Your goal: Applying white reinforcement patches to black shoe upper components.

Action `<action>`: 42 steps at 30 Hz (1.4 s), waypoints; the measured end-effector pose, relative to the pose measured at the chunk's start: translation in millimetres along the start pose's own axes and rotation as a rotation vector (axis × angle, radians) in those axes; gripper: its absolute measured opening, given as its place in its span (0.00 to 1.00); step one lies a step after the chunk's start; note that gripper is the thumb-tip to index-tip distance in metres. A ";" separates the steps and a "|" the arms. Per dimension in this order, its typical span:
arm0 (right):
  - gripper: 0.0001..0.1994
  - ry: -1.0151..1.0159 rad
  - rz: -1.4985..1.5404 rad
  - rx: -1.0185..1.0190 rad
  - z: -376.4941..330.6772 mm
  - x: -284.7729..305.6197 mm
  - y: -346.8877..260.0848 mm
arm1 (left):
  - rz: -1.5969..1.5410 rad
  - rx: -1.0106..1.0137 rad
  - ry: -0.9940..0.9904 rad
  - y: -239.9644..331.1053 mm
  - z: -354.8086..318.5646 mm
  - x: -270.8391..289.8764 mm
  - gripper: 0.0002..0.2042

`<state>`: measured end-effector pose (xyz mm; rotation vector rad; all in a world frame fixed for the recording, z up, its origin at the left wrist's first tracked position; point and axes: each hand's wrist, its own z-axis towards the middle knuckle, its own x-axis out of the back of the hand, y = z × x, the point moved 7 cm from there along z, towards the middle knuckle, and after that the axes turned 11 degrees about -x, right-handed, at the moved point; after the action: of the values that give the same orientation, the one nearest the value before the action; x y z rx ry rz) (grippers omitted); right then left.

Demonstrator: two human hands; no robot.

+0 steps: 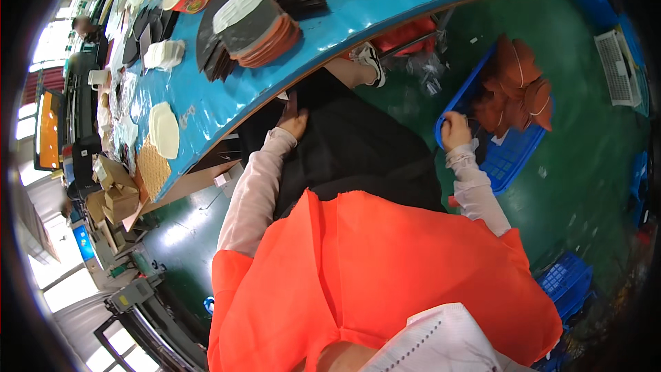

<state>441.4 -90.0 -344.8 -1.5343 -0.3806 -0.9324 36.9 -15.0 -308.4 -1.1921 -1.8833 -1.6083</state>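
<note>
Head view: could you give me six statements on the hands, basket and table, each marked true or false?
1. The right hand is at the blue basket. True.
2. The basket stands on the tabletop. False: it is off the blue table, to the person's right.
3. The left hand is inside a red tub. False: it is by the black cloth over the lap.
4. A white piece lies on a stack of dark pieces. True.
5. The basket's pieces are all white. False: they are mainly reddish-brown pieces.
6. The person wears an orange-red top. True.
</note>
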 end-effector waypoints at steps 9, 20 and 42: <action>0.12 -0.628 -0.064 -0.119 -47.6 -133.8 50.5 | 0.027 -0.188 0.215 3.8 0.4 9.0 0.28; 0.07 -0.141 0.387 0.375 62.2 25.3 -209.8 | -0.269 -0.495 0.135 175.2 -97.3 134.8 0.12; 0.20 -0.090 -0.147 1.152 59.6 8.6 -421.6 | 0.094 -0.477 1.028 126.4 -53.3 207.6 0.27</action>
<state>167.8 51.0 -50.4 -0.4863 -0.9088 -0.5537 8.8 4.6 -62.0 -0.3838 -0.8085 -2.0883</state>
